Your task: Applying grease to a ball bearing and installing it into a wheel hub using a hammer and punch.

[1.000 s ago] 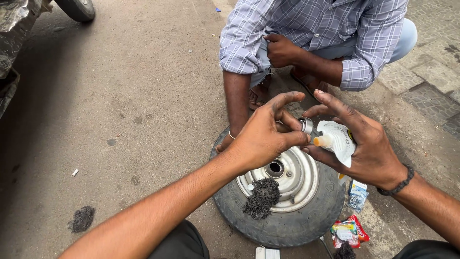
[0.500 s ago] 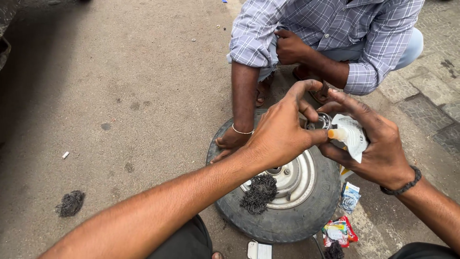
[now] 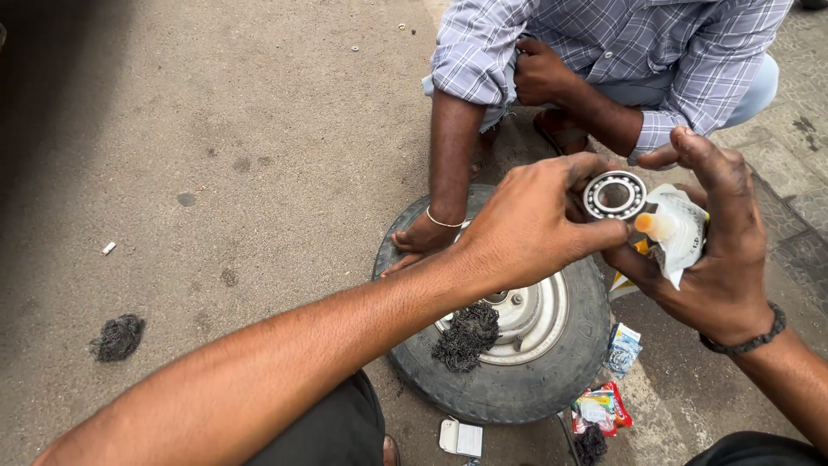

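A steel ball bearing (image 3: pixel 614 196) is held up above a small wheel (image 3: pixel 509 345) that lies flat on the paved ground (image 3: pixel 216 129). The left hand (image 3: pixel 526 229) has its fingers (image 3: pixel 595 235) closed on the bearing's rim, pinching it. The right hand (image 3: pixel 716 250) cradles a white grease pouch (image 3: pixel 683 231) with an orange nozzle (image 3: pixel 647 224) aimed toward the bearing; its lower fingers are curled under the pouch, while the thumb and forefinger are spread open above it.

As judged from this view, the bearing is out of the wheel and no grease can be seen on its balls, so the greasing seems barely begun and the refitting is left. The hub at the wheel's centre is largely hidden by the forearm.

Counted: one bearing, one pouch, one wheel. Three dark wads of fibre are seen: one on the rim (image 3: pixel 466 336), one on the ground to the left (image 3: pixel 118 336), one by the small sachets (image 3: pixel 604 406). A second person's hand (image 3: pixel 423 237) rests on the tyre.
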